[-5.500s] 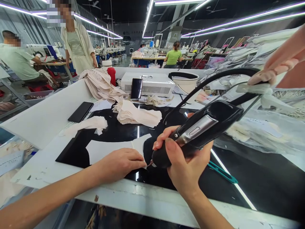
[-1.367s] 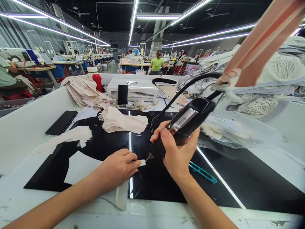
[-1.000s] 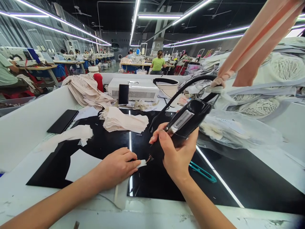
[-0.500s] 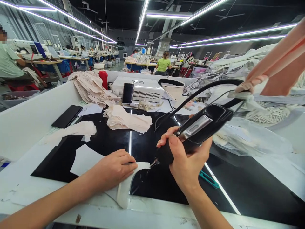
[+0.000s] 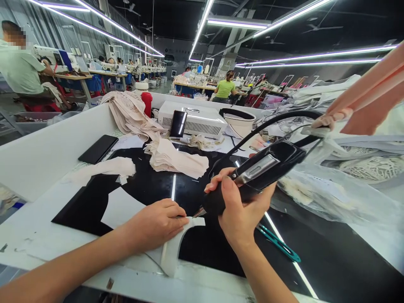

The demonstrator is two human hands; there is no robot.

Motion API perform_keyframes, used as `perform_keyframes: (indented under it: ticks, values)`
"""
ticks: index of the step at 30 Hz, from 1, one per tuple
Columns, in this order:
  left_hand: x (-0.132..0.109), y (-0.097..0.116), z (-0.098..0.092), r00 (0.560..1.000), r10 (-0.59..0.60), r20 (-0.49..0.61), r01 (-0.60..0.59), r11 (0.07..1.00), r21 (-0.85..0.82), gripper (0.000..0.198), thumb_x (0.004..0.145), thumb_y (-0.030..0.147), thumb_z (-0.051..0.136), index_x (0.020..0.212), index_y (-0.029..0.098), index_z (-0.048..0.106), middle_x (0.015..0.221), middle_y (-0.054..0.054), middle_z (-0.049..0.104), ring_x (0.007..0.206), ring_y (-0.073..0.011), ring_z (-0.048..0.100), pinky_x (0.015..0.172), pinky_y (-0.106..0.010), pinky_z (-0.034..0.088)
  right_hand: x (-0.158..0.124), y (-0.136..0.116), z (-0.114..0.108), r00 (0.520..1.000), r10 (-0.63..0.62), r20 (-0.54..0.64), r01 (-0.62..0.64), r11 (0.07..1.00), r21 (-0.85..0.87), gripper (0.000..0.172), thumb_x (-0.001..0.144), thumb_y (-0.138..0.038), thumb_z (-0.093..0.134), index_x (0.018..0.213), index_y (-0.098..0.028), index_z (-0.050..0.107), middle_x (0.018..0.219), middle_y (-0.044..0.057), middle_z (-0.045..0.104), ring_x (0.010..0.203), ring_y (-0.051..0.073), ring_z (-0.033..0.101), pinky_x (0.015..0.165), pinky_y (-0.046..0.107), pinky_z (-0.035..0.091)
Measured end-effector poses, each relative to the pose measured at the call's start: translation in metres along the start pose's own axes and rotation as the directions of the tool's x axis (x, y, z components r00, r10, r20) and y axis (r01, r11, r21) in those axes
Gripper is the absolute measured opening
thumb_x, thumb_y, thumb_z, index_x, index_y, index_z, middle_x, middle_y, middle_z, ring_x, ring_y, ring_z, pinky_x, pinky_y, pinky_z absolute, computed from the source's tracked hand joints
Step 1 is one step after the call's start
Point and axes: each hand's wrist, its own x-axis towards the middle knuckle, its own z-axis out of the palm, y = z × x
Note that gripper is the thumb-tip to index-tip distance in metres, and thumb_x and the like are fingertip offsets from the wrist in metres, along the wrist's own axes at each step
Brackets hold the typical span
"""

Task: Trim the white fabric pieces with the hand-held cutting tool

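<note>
My right hand is wrapped round a black corded hand tool with a silver lever on its side. The tool's metal tip points down to the left and meets the upper edge of a curved white fabric piece. My left hand is closed over the upper part of this piece, fingers together and pressing it down, with fingertips close to the tip. Beneath lies a glossy black sheet. A flat white piece lies left of my left hand. Teal thread snips lie right of my right wrist.
A stack of cream fabric pieces lies ahead, with a loose white piece and a black phone leftward. A white vented box stands behind. Pink cloth ties up the tool's cable. Plastic-bagged fabric lies right.
The tool's tip has moved left along the fabric's upper edge, closer to my left fingers. Both hands keep their hold. The view has shifted slightly.
</note>
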Motion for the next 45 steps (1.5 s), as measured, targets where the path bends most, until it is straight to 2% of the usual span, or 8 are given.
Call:
perform_keyframes:
  ticks: [11,20,31,37,45]
  values:
    - [0.0,0.001,-0.002,1.0,-0.014,0.006,0.014,1.0,-0.005,0.024,0.109,0.018,0.05,0.11,0.012,0.073,0.106,-0.009,0.073,0.098,-0.0192,0.067,0.091,-0.034,0.061,0.008,0.0,-0.014,0.999,-0.028,-0.046,0.026,0.998,-0.05,0.038,0.084,-0.029,0.082,0.098,-0.028,0.047,0.079,-0.009,0.066,0.052,0.011,0.063,0.05,0.029,0.059]
    - [-0.001,0.0,-0.002,1.0,-0.011,-0.013,0.011,1.0,-0.009,0.02,0.107,0.017,0.053,0.111,0.013,0.072,0.109,-0.007,0.073,0.099,-0.0185,0.067,0.092,-0.032,0.06,0.007,-0.004,-0.013,0.998,-0.023,-0.053,0.021,0.999,-0.032,0.037,0.085,-0.03,0.081,0.101,-0.028,0.048,0.078,-0.01,0.065,0.053,0.011,0.062,0.05,0.029,0.059]
    - [-0.001,0.0,-0.001,1.0,-0.011,-0.007,0.011,1.0,-0.027,0.018,0.106,0.016,0.054,0.112,0.014,0.071,0.11,-0.007,0.072,0.099,-0.0193,0.067,0.091,-0.033,0.061,0.005,0.0,-0.011,1.0,-0.014,-0.008,0.014,0.999,-0.035,0.034,0.085,-0.024,0.078,0.101,-0.029,0.047,0.077,-0.01,0.067,0.053,0.01,0.062,0.052,0.028,0.058]
    - [-0.003,0.0,-0.003,0.999,-0.037,0.008,0.038,0.998,-0.051,0.02,0.107,0.016,0.053,0.114,0.014,0.072,0.111,-0.009,0.072,0.101,-0.0206,0.068,0.09,-0.035,0.062,0.003,-0.009,-0.012,0.999,0.005,-0.04,-0.005,1.0,0.005,0.036,0.084,-0.028,0.08,0.102,-0.028,0.048,0.078,-0.01,0.066,0.053,0.011,0.062,0.051,0.029,0.059]
    - [-0.001,0.001,-0.004,0.997,-0.062,0.043,0.066,0.994,-0.082,0.022,0.108,0.017,0.052,0.113,0.013,0.073,0.111,-0.009,0.072,0.101,-0.0208,0.067,0.092,-0.036,0.061,-0.007,-0.009,-0.008,0.999,0.014,0.033,-0.015,0.999,0.03,0.037,0.087,-0.026,0.078,0.11,-0.029,0.049,0.078,-0.01,0.067,0.053,0.011,0.061,0.051,0.029,0.058]
